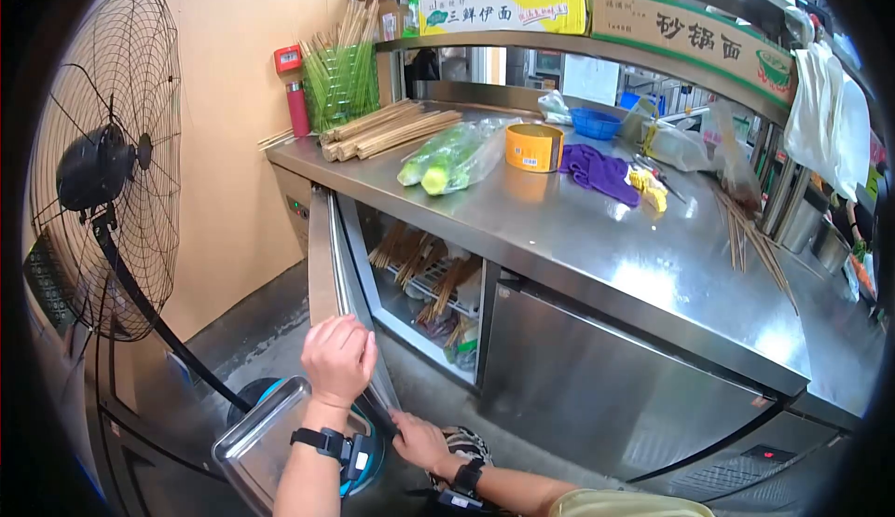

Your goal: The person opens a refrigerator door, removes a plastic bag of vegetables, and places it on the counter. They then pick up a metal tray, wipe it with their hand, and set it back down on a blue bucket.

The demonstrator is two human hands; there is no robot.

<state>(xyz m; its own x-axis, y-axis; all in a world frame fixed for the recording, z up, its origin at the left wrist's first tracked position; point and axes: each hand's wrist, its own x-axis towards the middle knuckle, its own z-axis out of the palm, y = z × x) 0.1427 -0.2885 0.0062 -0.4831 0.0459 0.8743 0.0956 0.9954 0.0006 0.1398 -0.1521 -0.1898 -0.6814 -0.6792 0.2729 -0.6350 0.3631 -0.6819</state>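
The steel door (328, 247) of the under-counter fridge stands open. Curled over the upper part of this door is my left hand (337, 358), its fingers folded. Lower down, my right hand (419, 441) has its fingers bent against the door's edge; their tips are partly hidden. Inside the open compartment, bundles of skewered food (410, 254) lie on a white rack (424, 279), with more bags and skewers below. A metal tray (266, 433) is beside my left forearm, above a round blue-rimmed container (375, 466).
A black fan (103, 163) stands at the left. The steel counter (559, 237) bears wooden skewers (392, 132), bagged green vegetables (438, 163), an orange tape roll (534, 149), a purple cloth (597, 172) and a blue basket (595, 124). Boxes (503, 11) sit on the shelf above.
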